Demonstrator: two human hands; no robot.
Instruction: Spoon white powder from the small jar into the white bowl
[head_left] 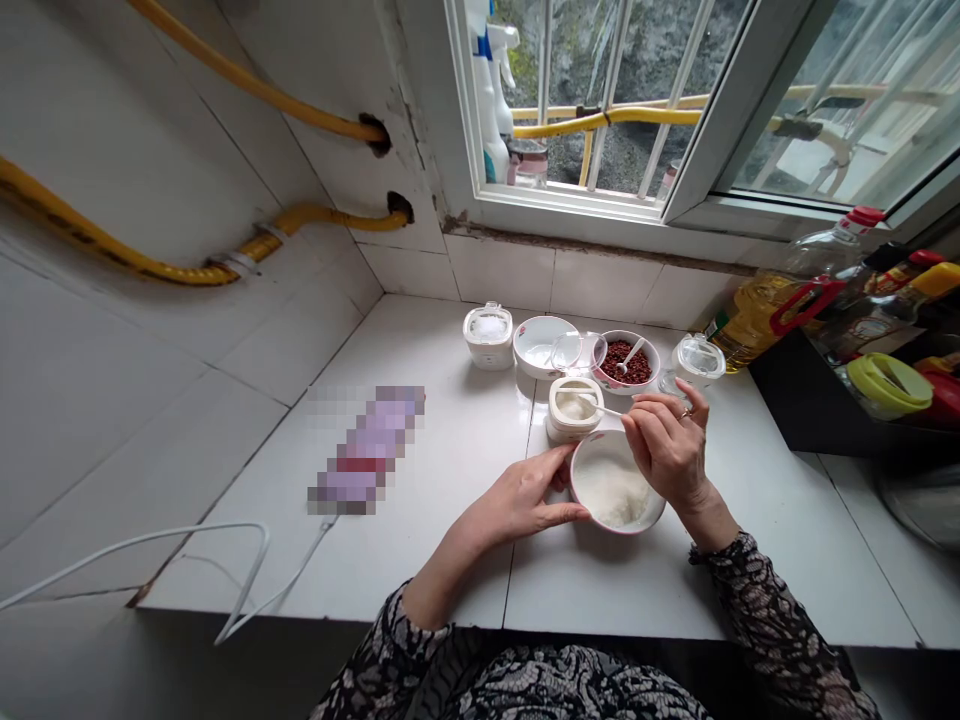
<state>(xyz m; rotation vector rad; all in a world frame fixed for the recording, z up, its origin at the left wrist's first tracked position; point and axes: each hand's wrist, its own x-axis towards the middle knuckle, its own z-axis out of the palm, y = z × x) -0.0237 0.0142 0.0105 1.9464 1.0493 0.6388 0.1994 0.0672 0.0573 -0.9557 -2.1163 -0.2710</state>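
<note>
My left hand holds the left rim of a white bowl with white powder or grains in it, thumb and fingers on its side. Above the bowl, my right hand pinches the handle of a small white spoon. The spoon's far end reaches into an open white jar of pale contents, just behind the bowl. What the spoon's tip carries is too small to tell.
Behind stand a lidded jar, a white bowl, a bowl of red-brown pieces with a spoon, and another clear-lidded jar. Oil and sauce bottles are at right. A blurred purple object with a cable lies left.
</note>
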